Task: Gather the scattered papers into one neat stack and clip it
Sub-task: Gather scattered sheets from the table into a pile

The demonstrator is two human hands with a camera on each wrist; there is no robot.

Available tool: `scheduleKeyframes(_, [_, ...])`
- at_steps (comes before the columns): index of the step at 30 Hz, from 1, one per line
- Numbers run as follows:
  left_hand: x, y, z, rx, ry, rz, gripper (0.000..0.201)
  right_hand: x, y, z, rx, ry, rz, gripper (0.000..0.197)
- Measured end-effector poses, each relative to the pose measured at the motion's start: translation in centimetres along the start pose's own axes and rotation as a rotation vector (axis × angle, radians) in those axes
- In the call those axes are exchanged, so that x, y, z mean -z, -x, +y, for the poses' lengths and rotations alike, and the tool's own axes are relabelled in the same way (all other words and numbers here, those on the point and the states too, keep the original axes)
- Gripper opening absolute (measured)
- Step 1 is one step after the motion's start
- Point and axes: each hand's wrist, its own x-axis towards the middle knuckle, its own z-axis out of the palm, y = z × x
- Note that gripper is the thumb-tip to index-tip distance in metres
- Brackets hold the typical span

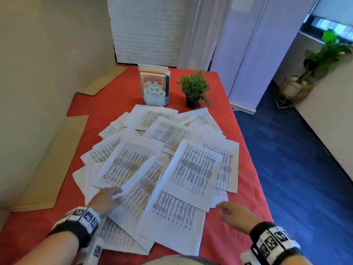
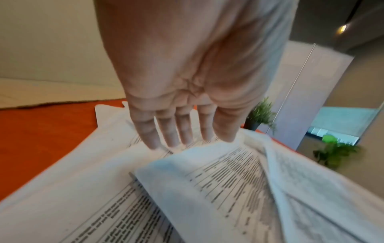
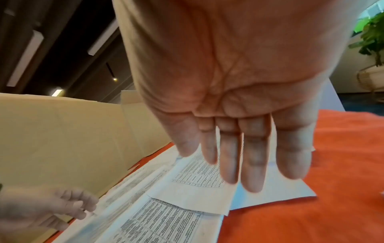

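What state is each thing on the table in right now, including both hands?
Papers: scattered, overlapping, not stacked, unclipped.
Left hand: open, fingers straight, touching a sheet at the pile's near left.
Right hand: open, fingers relaxed, holding nothing, at the pile's near right corner.
Books: upright in a stand.
Plant: upright in its pot, beside the books.
Clip: none visible.

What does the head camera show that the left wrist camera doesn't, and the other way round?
Only the head view shows the right hand hovering open at the near right edge of the papers, plus the paw-shaped book holder standing behind them. Only the left wrist view shows the left hand from the palm side, its straight fingertips meeting a sheet beside a lifted corner. Both show the scattered papers, the red tablecloth and the small potted plant.
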Motion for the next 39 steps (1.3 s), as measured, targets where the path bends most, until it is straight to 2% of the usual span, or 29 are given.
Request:
scheduleKeyframes(4, [-0.2, -1.4, 1.4, 0.082, -0.037, 0.044, 0.056, -0.5, -4.5, -0.9, -0.072, -0.072, 0.079, 0.044])
scheduleKeyframes(9, [-1.7, -2.5, 1.8, 0.126, -0.066, 0.072, 0.069, -1.6, -8.5, -1.4, -0.317, -0.230, 0.184, 0.063])
scheduleKeyframes(13, [-2.8, -3.0, 2.3, 0.122, -0.054, 0.042, 0.057, -2.4, -10.9, -1.9, -0.462, -0.325, 0.226, 0.083])
scheduleKeyframes(15, [-3.7, -2.7, 2.6, 0.102, -0.055, 0.012, 0.049, -3.0, -11.9, -1.8, -0.473, -0.355, 0.226, 0.089])
scheduleKeyframes(18, [-4.3, -2.3, 2.1, 0.109, -0.006, 0.012, 0.046, -4.0, -13.1, -1.0, -0.466, -0.441, 0.268, 0.083])
scheduleKeyframes(21, [-2.9, -2.7, 1.0, 0.184, 0.082, 0.099, 0.050, -4.7, -12.3, -0.9, -0.406, -0.468, 0.313, 0.072])
scheduleKeyframes(23, [-1.3, -3.1, 0.2, 0.221, 0.087, 0.191, 0.050, -5.3, -10.9, -1.3, -0.352, -0.482, 0.321, 0.050])
scheduleKeyframes(26, [1.0, -4.3, -0.8, 0.254, 0.056, 0.304, 0.041, -6.2, -8.5, -2.0, -0.314, -0.533, 0.291, 0.005])
scheduleKeyframes(28, [2.1, -5.2, -1.3, 0.257, 0.011, 0.341, 0.041, -7.0, -7.9, -1.9, -0.299, -0.547, 0.326, 0.021])
scheduleKeyframes(30, [2.7, -6.0, -1.7, 0.228, -0.057, 0.338, 0.043, -7.7, -7.9, -1.8, -0.313, -0.541, 0.360, 0.029])
scheduleKeyframes(32, [2.9, -6.5, -1.5, 0.197, -0.092, 0.311, 0.041, -8.0, -8.0, -2.2, -0.302, -0.547, 0.390, 0.023])
scheduleKeyframes(35, [3.0, -6.4, -0.7, 0.164, -0.109, 0.322, 0.026, -7.4, -8.5, -3.4, -0.278, -0.585, 0.466, 0.016])
scheduleKeyframes(39, [2.3, -6.6, -0.9, 0.114, -0.130, 0.357, 0.040, -5.8, -9.6, -5.2, -0.230, -0.655, 0.582, 0.022])
